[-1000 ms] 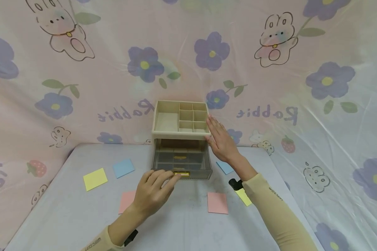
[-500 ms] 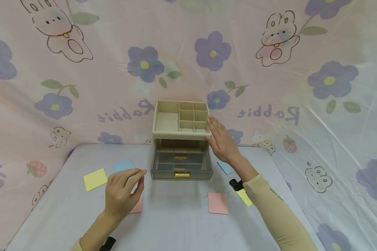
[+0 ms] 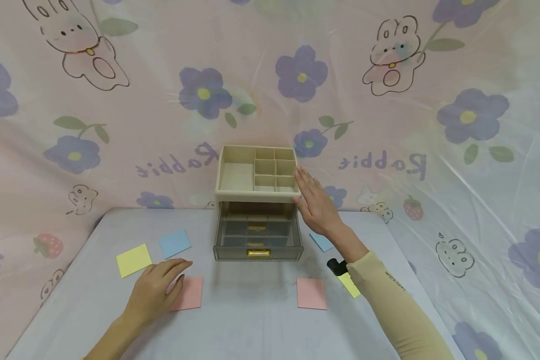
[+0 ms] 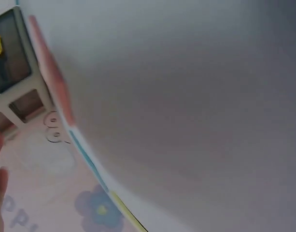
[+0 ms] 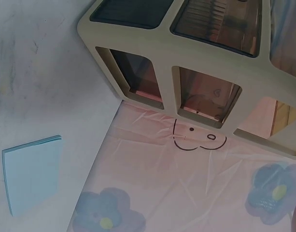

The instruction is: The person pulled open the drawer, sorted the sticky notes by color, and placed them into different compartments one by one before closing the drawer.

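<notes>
A beige desktop organizer [image 3: 257, 196] stands at the back of the table, its top tray divided into compartments. One smoky clear drawer [image 3: 225, 253] with a gold handle [image 3: 258, 253] juts out from its front. My right hand [image 3: 317, 202] rests with straight fingers against the organizer's right side. In the right wrist view, the organizer's windowed side [image 5: 167, 58] is seen close up. My left hand [image 3: 155, 287] is over the left pink sticky note pad [image 3: 191, 294], partly covering it, with thumb and fingers apart and nothing between them. Whether it touches the pad cannot be told.
Yellow [image 3: 133, 260] and blue [image 3: 175, 243] note pads lie at the left. On the right are a pink pad [image 3: 311, 294], a blue pad [image 3: 321, 242] and a yellow pad [image 3: 349, 285] partly behind the sleeve. A patterned curtain [image 3: 252, 90] hangs behind the table.
My left hand has left the drawer's handle and moved left and nearer me, to the pink pad. The drawer stays pulled out, and my right hand keeps its place.
</notes>
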Tool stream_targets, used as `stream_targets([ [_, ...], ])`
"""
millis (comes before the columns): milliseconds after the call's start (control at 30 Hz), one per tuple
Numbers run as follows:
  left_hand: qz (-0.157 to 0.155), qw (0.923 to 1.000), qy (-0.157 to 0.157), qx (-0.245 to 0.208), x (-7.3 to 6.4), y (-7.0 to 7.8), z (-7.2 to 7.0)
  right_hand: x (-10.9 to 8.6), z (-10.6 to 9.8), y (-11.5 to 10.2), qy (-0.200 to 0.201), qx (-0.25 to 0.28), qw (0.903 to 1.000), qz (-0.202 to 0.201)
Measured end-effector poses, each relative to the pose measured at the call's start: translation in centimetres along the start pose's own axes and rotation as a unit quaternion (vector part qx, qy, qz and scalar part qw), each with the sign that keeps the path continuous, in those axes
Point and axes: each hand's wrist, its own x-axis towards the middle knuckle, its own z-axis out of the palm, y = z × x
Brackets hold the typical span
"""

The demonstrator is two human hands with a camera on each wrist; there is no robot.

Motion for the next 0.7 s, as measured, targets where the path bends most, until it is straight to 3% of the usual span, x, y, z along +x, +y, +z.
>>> stream_targets([
  [133, -0.004, 0.9951, -0.098, 0.0, -1.1, -0.6, -0.3, 0.0, 0.0, 0.0, -0.003, 0.0, 1.0, 0.002],
  [333, -0.052, 0.9763, -0.21, 0.012, -2.1, -1.2, -0.7, 0.1, 0.0, 0.0, -0.001, -0.006, 1.0, 0.002],
  [533, -0.106, 0.9553, -0.276, -0.004, -2.8, -1.8, -0.8, 0.1, 0.0, 0.0, 0.0, -0.008, 1.0, -0.004],
  [700, -0.121, 0.9489, -0.291, -0.011, -2.8, -1.9, -1.0, 0.1, -0.1, -0.1, -0.004, -0.009, 1.0, 0.002],
])
